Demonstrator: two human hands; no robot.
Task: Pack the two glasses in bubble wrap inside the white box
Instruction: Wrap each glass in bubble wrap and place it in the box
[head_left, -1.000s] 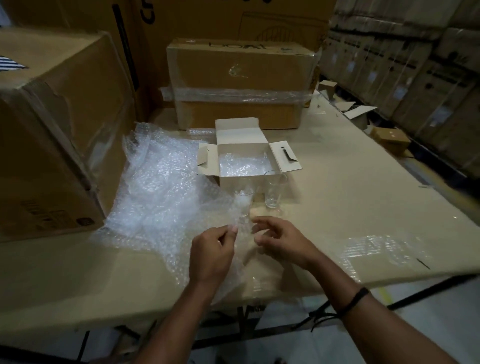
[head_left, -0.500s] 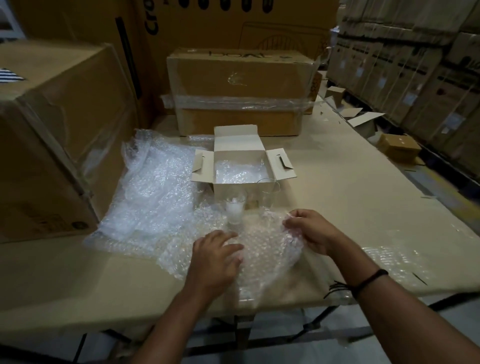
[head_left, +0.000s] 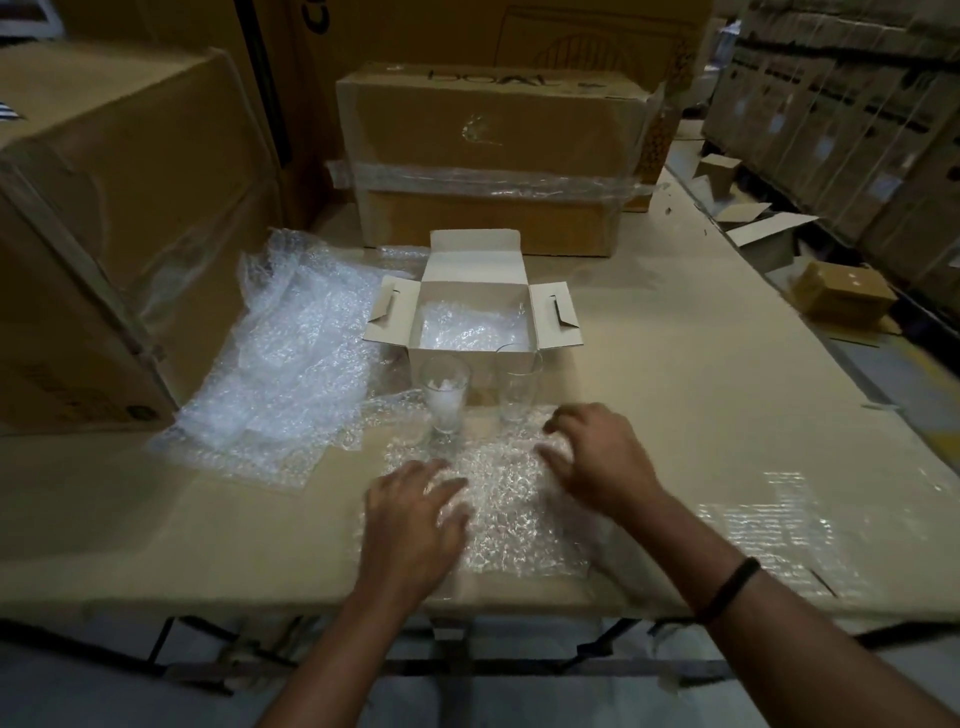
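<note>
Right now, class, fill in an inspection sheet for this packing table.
Surface: table covered in cardboard.
Job's things: white box open, bubble wrap inside; left glass and right glass upright before it, left holding something white; bubble wrap sheet flat in front.
Clutter: loose wrap heap at left; small brown box and cardboard scraps far right.
Hands: left hand flat on the sheet; right hand on its far edge, grip unclear.
Cables: nothing seen.
Surroundings: big cartons behind, left and right.
</note>
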